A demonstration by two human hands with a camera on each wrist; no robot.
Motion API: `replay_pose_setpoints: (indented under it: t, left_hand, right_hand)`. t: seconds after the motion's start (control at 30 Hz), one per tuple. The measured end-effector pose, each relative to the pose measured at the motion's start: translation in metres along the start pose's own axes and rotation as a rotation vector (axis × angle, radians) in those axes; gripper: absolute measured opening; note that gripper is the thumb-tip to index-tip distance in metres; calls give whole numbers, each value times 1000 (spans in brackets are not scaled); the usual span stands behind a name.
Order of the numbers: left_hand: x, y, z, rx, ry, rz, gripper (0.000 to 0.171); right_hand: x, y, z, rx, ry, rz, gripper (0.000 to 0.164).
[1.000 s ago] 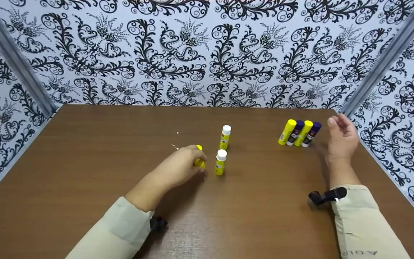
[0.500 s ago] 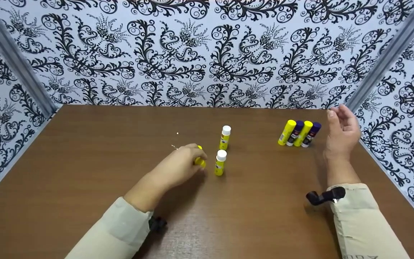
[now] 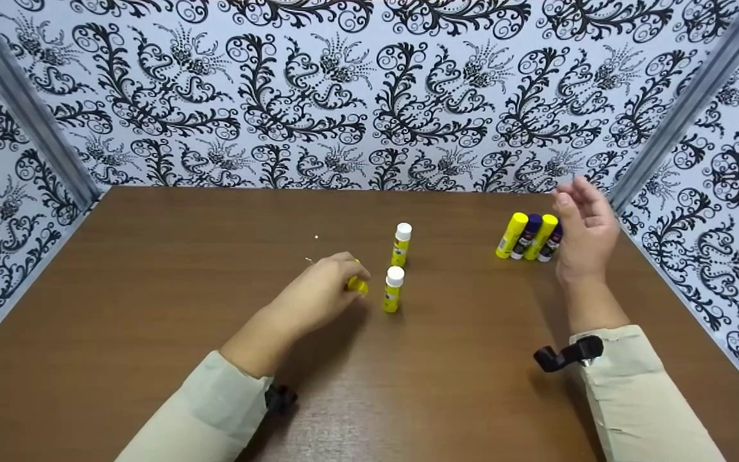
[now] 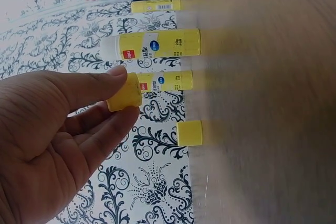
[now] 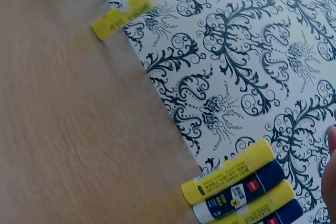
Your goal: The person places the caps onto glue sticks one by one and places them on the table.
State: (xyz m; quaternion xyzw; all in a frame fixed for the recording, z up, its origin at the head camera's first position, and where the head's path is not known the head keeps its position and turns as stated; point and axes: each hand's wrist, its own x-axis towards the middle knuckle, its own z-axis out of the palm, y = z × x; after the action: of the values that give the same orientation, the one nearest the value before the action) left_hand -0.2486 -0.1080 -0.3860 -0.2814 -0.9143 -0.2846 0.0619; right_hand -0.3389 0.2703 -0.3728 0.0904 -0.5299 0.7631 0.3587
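Note:
My left hand (image 3: 315, 292) pinches a yellow glue-stick cap (image 4: 126, 93) between thumb and fingertips, above the table. A second yellow cap (image 4: 189, 133) stands on the table beyond it, mostly hidden behind the hand in the head view. Just right of this hand, two uncapped yellow glue sticks with white tops stand upright, a nearer one (image 3: 392, 292) and a farther one (image 3: 401, 247). My right hand (image 3: 587, 234) is raised at the right with loosely bent fingers and nothing in them. It overlaps the end of a row of capped glue sticks (image 3: 512, 236).
That row alternates yellow and dark blue sticks, side by side and upright at the back right of the brown table (image 3: 170, 256). Small white specks (image 3: 316, 237) lie left of centre. Patterned walls (image 3: 344, 96) enclose the back and sides.
My right hand has shifted left, toward the row of glue sticks, and now covers part of the last one. My left hand has barely moved. The standing glue sticks stay put.

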Motion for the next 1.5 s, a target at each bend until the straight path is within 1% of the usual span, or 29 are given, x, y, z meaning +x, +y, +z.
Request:
replay_pose_setpoints:
  t: [0.17, 0.33, 0.63, 0.77, 0.97, 1.17, 1.37, 1.5]
  left_hand:
    - [0, -1, 0, -21, 6, -8, 21]
    - [0, 1, -1, -37, 15, -11, 20]
    - [1, 3, -2, -45, 23, -25, 20]
    - [1, 5, -3, -49, 41, -28, 19]
    - [1, 5, -3, -60, 83, -14, 18]
    - [2, 4, -2, -65, 96, -8, 18]
    - [2, 5, -3, -72, 103, -29, 18]
    - [2, 6, -4, -74, 110, -46, 20]
  right_hand:
    - [-6, 2, 6, -1, -52, -4, 33]
    - [-16, 1, 17, 14, -120, -7, 35]
    - [-35, 4, 33, 19, -230, -4, 36]
    - [-42, 6, 38, 18, -278, -1, 37]
    - [-53, 8, 44, -39, -341, 47, 39]
    - [-63, 9, 48, -101, -399, 83, 43]
    - [-71, 10, 51, -151, -454, 98, 45]
    - [-75, 11, 53, -167, -491, 111, 45]
